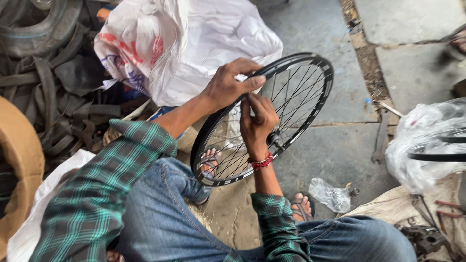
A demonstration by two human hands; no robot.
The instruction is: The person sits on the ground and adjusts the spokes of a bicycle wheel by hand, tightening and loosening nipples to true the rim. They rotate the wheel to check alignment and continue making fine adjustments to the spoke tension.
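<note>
Black bicycle wheel (310, 77) upright between person's knees, over concrete floor (340, 150). Left hand (228, 85) fingers closed over wheel's top rim. Right hand (257, 119) fingertips pinching spoke inside wheel. White plastic bag (194, 39) behind wheel, wrench (381, 138) right of wheel.

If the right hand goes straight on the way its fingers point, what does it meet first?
The right hand points up at the wheel rim and the left hand gripping it; probably the left fingers first.

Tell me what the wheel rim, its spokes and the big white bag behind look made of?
Wheel rim: probably metal, matte black finish, rigid thin hoop. Spokes: thin straight wires, likely steel, dark with slight glints. White bag: seemingly woven plastic, crinkled with a soft sheen.
</note>
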